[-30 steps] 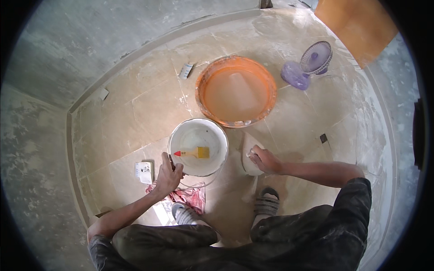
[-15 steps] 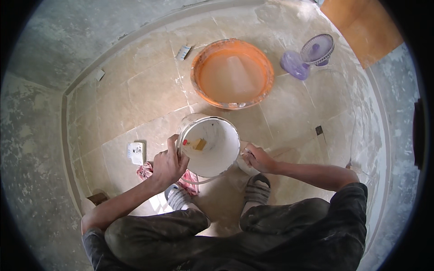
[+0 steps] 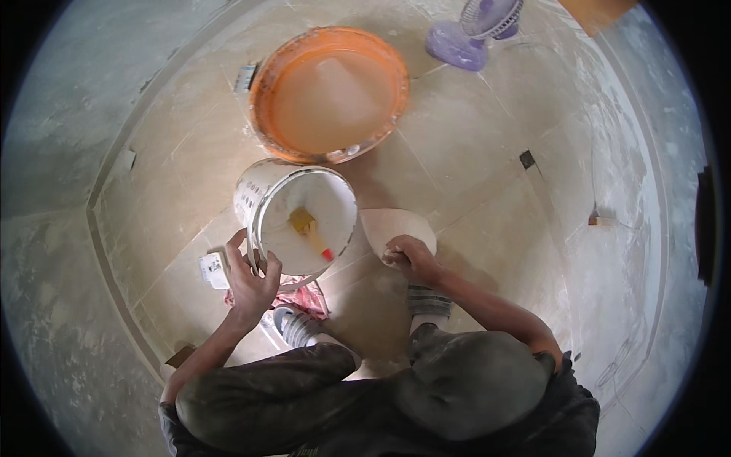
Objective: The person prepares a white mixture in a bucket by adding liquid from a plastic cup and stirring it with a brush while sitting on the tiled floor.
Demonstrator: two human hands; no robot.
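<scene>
A white bucket (image 3: pixel 247 190) is tilted with its mouth toward me. The fingers of my left hand (image 3: pixel 255 286) are curled over its left rim. Inside lies a paintbrush (image 3: pixel 310 231) with yellowish bristles and a red handle end, against the pale, smeared inner wall. To the right of the bucket, my right hand (image 3: pixel 413 260) is closed on a pale flat scraper (image 3: pixel 396 226) with a wide rounded blade. The scraper is apart from the rim, above my right foot. Just beyond the bucket stands an orange basin (image 3: pixel 263 126) of cloudy water, with a pale shape in it.
A purple fan (image 3: pixel 491 17) and a purple bag (image 3: pixel 457 46) are at the far right. A pink cloth (image 3: pixel 308 299) lies by my left foot, near a small white box (image 3: pixel 213 270). A dark floor drain (image 3: pixel 527 159) sits to the right, near a brush-like object (image 3: pixel 600 221).
The bucket has tipped and shifted left toward the basin, and the brush inside has swung round. My right hand has moved away from the rim with the scraper. The view has shifted too.
</scene>
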